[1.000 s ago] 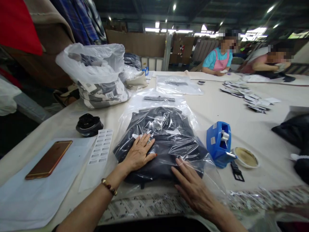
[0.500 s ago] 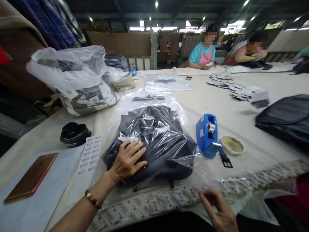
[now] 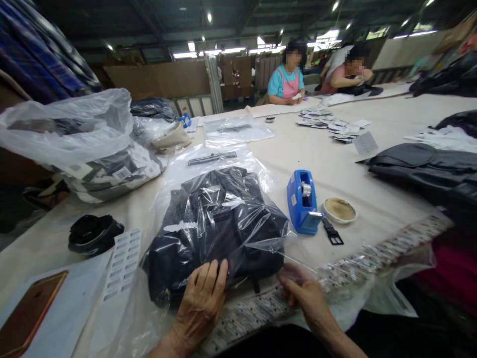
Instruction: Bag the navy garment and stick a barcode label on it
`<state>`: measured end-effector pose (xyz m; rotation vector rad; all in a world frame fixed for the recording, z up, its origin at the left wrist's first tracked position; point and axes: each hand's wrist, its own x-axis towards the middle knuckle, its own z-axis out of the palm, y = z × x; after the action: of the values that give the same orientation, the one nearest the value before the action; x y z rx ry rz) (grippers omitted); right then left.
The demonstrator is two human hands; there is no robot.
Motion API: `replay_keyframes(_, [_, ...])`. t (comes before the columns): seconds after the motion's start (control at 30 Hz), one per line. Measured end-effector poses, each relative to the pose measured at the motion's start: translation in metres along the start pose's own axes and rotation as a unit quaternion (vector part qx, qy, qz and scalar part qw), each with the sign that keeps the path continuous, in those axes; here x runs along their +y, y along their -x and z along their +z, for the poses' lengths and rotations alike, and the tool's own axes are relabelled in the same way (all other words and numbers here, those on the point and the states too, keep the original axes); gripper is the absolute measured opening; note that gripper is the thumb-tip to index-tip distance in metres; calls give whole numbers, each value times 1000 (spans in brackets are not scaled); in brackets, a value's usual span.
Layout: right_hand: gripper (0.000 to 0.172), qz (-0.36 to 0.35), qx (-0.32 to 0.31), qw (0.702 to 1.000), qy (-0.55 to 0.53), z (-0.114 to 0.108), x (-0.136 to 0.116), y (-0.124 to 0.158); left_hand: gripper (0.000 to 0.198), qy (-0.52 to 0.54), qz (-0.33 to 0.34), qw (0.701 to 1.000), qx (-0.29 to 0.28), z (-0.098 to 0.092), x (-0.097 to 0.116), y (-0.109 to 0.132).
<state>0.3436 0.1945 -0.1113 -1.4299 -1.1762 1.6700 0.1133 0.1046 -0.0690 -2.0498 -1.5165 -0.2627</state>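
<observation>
A black backpack (image 3: pixel 219 223) lies on the table in front of me inside a clear plastic bag (image 3: pixel 248 161). My left hand (image 3: pixel 203 298) rests on the near edge of the wrapped backpack, its fingers stretched out over the plastic and its thumb hidden. At the bag's near right corner, my right hand (image 3: pixel 305 296) is closed on the plastic, thumb against bent fingers. Right of the backpack stands a blue tape dispenser (image 3: pixel 296 209). Beside it are a small round dish (image 3: pixel 340 210) and a black buckle strap (image 3: pixel 333 231).
A sheet of barcode stickers (image 3: pixel 122 258), a phone (image 3: pixel 32 313) and a black bowl-like holder (image 3: pixel 95 236) lie left. Behind them stands a plastic sack (image 3: pixel 104 169) of tags. Loose tags (image 3: pixel 324 122) and a dark bag (image 3: pixel 421 164) lie right. Two people (image 3: pixel 286 82) work across the table.
My left hand has slid from the top of the backpack to its near edge. My right hand has moved in and closed on the plastic. The view has swung right.
</observation>
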Motion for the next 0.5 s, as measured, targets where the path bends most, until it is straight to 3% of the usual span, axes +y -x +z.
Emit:
replay_keyframes(0.23, [45, -23, -30, 998, -58, 6, -5, 4, 34, -87, -8, 996, -14, 9, 1, -12])
replay_keyframes(0.5, [44, -1, -35, 995, -92, 14, -9, -3, 25, -143, 9, 990, -6, 13, 6, -25])
